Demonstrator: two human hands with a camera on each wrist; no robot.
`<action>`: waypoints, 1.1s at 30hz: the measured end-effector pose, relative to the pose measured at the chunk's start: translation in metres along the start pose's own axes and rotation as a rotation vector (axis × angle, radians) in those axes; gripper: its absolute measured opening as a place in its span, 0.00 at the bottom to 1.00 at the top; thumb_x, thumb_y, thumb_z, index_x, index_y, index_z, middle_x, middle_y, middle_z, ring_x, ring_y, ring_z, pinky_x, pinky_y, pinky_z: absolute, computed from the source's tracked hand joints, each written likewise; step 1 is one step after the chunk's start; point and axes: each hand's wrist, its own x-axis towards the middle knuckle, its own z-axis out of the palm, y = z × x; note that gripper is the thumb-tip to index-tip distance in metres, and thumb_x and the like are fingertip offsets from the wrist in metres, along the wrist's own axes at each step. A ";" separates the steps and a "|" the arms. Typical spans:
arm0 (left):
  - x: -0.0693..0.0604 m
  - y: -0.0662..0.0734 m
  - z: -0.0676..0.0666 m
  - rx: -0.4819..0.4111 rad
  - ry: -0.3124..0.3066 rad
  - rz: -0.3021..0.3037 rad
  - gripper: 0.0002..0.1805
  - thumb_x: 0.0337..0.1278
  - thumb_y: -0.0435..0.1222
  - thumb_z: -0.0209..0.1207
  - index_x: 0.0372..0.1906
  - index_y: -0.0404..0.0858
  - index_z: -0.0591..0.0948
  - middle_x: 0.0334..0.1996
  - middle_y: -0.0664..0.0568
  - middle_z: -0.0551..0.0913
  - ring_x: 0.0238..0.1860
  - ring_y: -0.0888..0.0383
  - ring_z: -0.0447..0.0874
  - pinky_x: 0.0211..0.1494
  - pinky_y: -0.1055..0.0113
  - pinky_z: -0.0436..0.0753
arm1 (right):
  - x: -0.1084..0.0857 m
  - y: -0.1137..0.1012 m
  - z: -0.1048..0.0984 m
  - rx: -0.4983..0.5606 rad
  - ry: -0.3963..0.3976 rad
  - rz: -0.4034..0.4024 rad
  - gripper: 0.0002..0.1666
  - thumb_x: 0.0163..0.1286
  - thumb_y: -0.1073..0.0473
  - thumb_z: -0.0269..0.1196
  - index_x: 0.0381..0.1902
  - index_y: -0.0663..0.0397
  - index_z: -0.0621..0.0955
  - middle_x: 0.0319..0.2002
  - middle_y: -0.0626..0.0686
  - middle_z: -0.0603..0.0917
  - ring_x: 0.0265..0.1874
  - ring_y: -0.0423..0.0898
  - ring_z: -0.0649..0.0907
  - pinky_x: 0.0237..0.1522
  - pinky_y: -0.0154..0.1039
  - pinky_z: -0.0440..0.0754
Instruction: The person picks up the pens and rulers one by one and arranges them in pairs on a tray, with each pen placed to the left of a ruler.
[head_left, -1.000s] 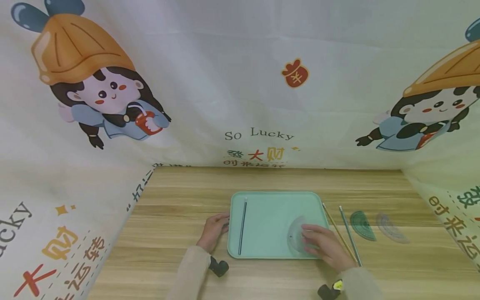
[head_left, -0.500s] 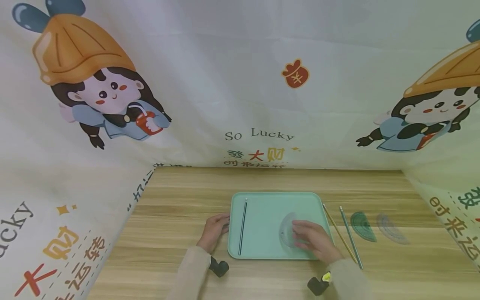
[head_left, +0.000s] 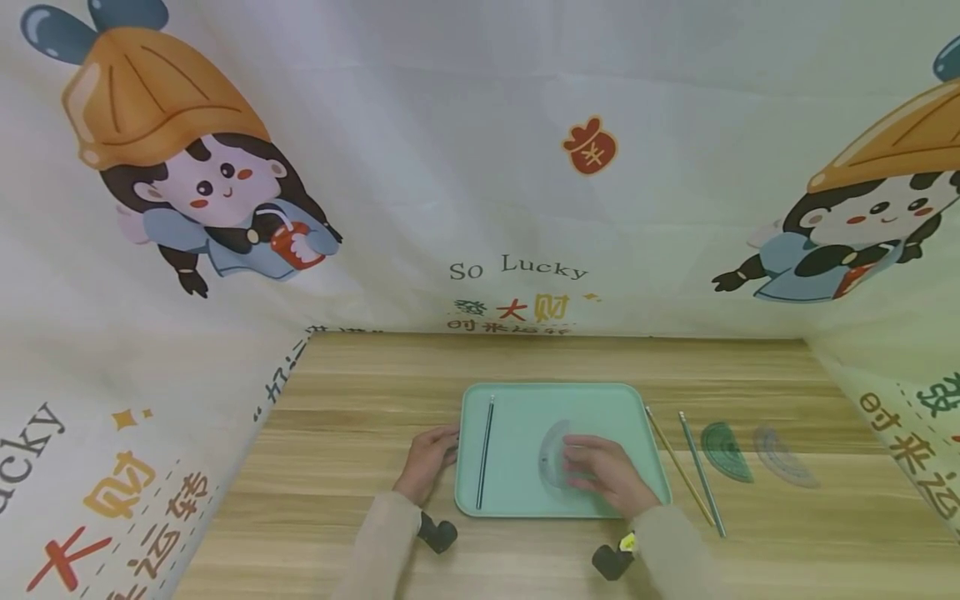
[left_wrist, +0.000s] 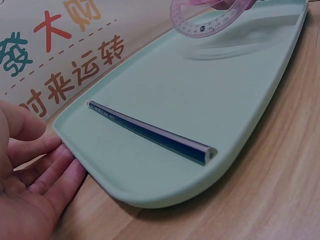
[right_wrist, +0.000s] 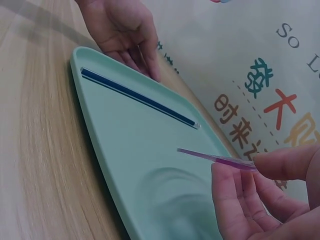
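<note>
Pink protractor (head_left: pixel 552 454), partly hidden by right grip (head_left: pixel 609 473), above mint tray (head_left: pixel 517 417).

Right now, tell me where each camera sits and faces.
Head: on the head, facing forward and down at the tray; left hand, right hand and sleeves show.
Left wrist: on that wrist, facing the dark pencil and tray; left hand and a bit of the right show.
Right wrist: on that wrist, facing across the tray; both hands show.
Both wrist views share the dark pencil and held protractor.
</note>
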 end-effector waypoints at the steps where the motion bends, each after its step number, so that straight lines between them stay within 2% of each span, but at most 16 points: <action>1: 0.002 -0.002 0.000 0.003 0.005 0.003 0.20 0.69 0.35 0.47 0.59 0.28 0.74 0.60 0.34 0.75 0.57 0.45 0.79 0.59 0.65 0.83 | 0.001 0.000 0.002 0.004 -0.003 -0.002 0.27 0.67 0.63 0.58 0.61 0.71 0.70 0.41 0.53 0.81 0.39 0.42 0.81 0.49 0.42 0.87; 8: 0.004 -0.003 0.000 0.001 0.008 0.005 0.20 0.68 0.34 0.47 0.59 0.28 0.74 0.60 0.34 0.74 0.58 0.45 0.79 0.59 0.65 0.83 | 0.010 0.003 0.013 0.022 -0.031 -0.007 0.27 0.66 0.65 0.58 0.60 0.74 0.70 0.37 0.52 0.82 0.36 0.40 0.82 0.47 0.41 0.88; 19: 0.002 0.000 -0.001 -0.012 -0.002 -0.002 0.20 0.68 0.35 0.47 0.59 0.28 0.73 0.60 0.34 0.74 0.57 0.45 0.79 0.60 0.64 0.83 | 0.019 0.000 0.033 -0.005 0.021 0.023 0.21 0.64 0.68 0.59 0.56 0.70 0.75 0.38 0.57 0.84 0.34 0.43 0.84 0.44 0.45 0.89; 27: 0.002 -0.002 -0.001 -0.018 0.003 0.011 0.20 0.68 0.34 0.48 0.58 0.27 0.74 0.59 0.33 0.75 0.56 0.45 0.79 0.59 0.63 0.83 | 0.023 0.004 0.046 0.003 -0.024 -0.004 0.21 0.65 0.69 0.58 0.55 0.74 0.73 0.36 0.57 0.84 0.33 0.42 0.83 0.43 0.44 0.89; 33: 0.001 -0.002 -0.001 -0.018 0.001 0.016 0.20 0.67 0.33 0.47 0.58 0.26 0.74 0.57 0.33 0.76 0.54 0.47 0.80 0.58 0.63 0.84 | 0.028 0.004 0.054 -0.002 -0.028 -0.007 0.21 0.64 0.70 0.58 0.55 0.74 0.74 0.36 0.57 0.84 0.33 0.43 0.83 0.42 0.43 0.90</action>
